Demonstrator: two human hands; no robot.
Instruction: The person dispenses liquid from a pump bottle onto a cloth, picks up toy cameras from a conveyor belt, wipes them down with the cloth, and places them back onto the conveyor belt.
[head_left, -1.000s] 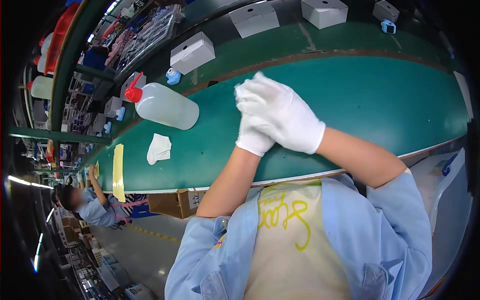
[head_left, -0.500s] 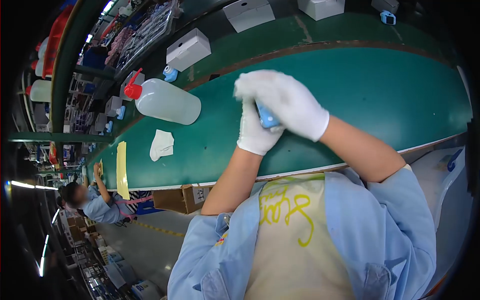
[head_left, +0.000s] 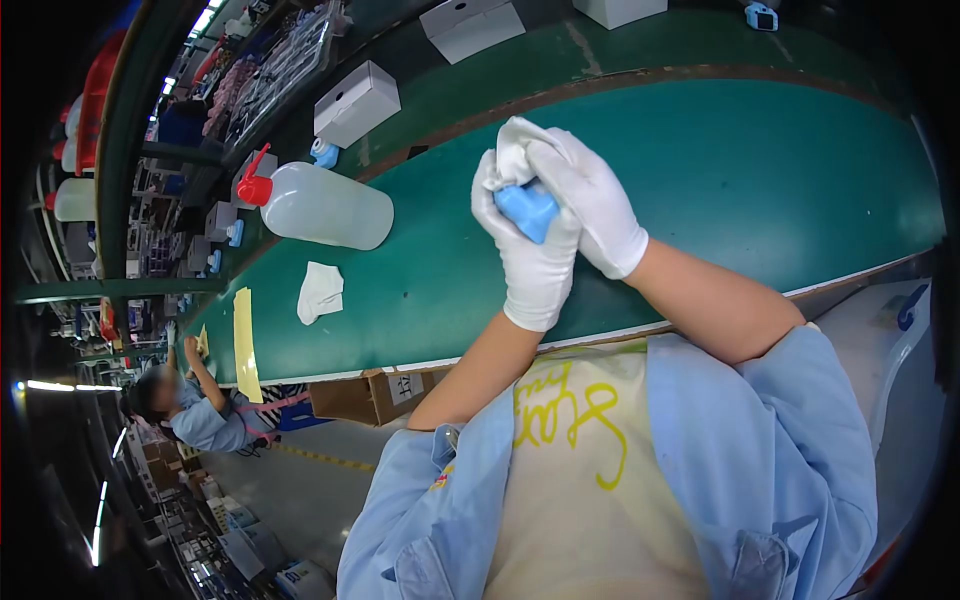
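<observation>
My left hand [head_left: 535, 270], in a white glove, is closed around a small light-blue plastic device [head_left: 527, 210] above the bench. Most of the device is hidden by the fingers, so its exact kind does not show. My right hand [head_left: 595, 200], gloved too, is closed on a white cloth [head_left: 514, 145] and presses it against the device's far end. The two hands touch each other. To the left on the green mat lie another folded white cloth [head_left: 321, 293] and a clear squeeze bottle [head_left: 330, 205] with a red nozzle, tipped on its side.
White boxes [head_left: 357, 103] line the shelf behind the green mat [head_left: 760, 180]. Small blue devices [head_left: 762, 16] stand there as well. A yellow strip [head_left: 245, 345] lies at left, and a cardboard box [head_left: 370, 397] sits below the edge. Another person [head_left: 200, 410] works farther left.
My hands have turned, so more of the blue device and the white cloth shows. My right hand has shifted down and around the device. The view has moved slightly.
</observation>
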